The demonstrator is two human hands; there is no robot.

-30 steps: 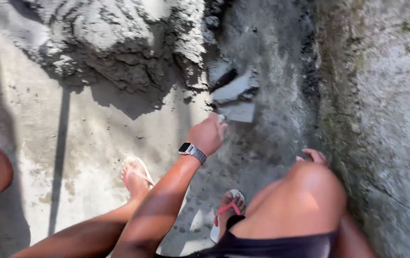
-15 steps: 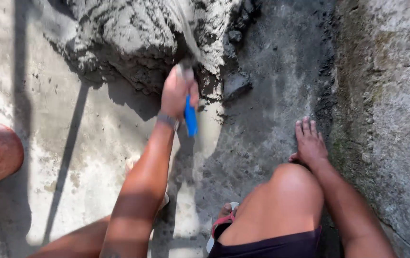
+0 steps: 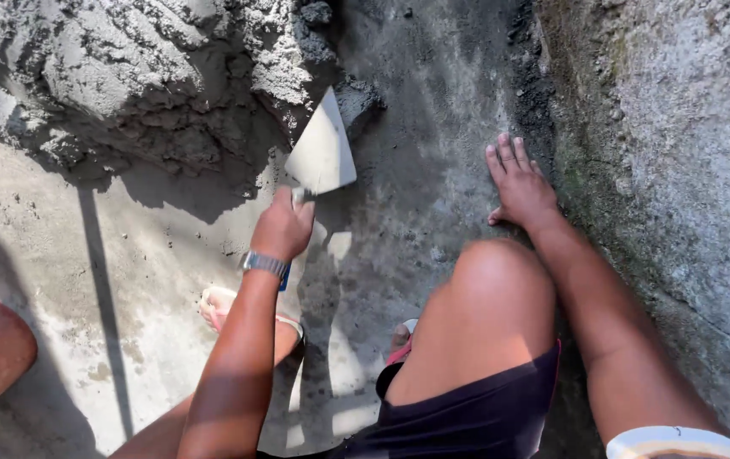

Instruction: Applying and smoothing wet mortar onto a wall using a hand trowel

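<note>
now the left hand [image 3: 282,228] lifts the trowel [image 3: 322,153] clear.

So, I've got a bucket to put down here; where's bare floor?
Bare concrete lies lower left, between the mortar heap and the sandalled foot. The strip between the trowel and right hand is narrow, hemmed by the wall.

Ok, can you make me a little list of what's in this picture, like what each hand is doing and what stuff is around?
left hand: holds a trowel by its handle, flat blade pointing at the heap
right hand: empty, palm flat on the dark ground by the wall
heap: grey wet mortar pile, top left
wall: rough concrete wall, on the right
wrist: silver watch on the left arm
feet: sandals on the pale floor
</note>
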